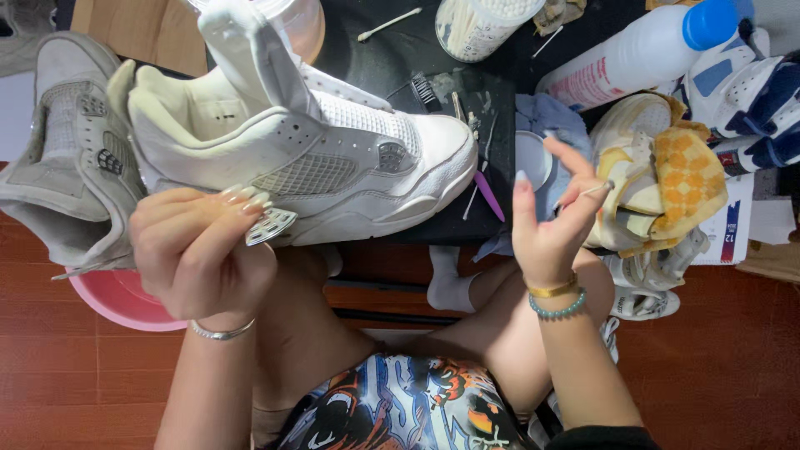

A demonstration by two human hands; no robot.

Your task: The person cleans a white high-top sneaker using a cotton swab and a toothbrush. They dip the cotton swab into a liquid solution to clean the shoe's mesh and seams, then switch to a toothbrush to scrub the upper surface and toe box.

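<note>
The left hand (196,250) pinches the mesh wing tab of a white sneaker (333,162) that rests at the near edge of the dark surface (400,58); if that grip loosens, the shoe could tip off toward the floor. The right hand (554,221) grasps a thin cotton swab (593,191), which could bend. The sneaker's leather looks smooth, with perforated panels and plastic netting.

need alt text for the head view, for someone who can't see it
A left hand holds a white leather high-top sneaker by its side tab, while the right hand pinches a thin cotton swab. A worn grey sneaker lies left; a white plastic bottle lies upper right.
</note>
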